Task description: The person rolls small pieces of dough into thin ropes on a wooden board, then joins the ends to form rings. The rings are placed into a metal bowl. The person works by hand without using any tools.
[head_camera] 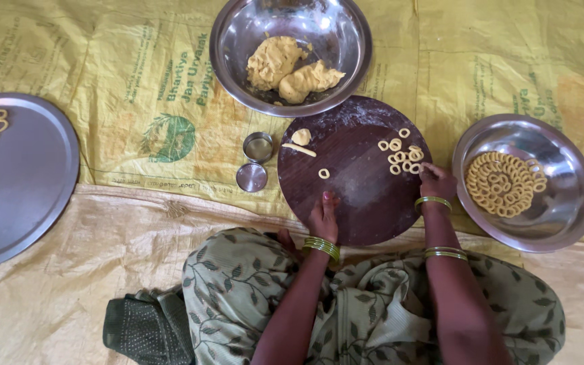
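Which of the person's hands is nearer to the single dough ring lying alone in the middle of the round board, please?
The left hand. Its fingertips rest on the round board just below the lone dough ring, while the right hand sits far off at the board's right edge.

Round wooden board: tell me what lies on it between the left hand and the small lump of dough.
In the head view, one dough ring lies between the left hand and the dough lump, with a rolled dough strip just below the lump on the wooden board.
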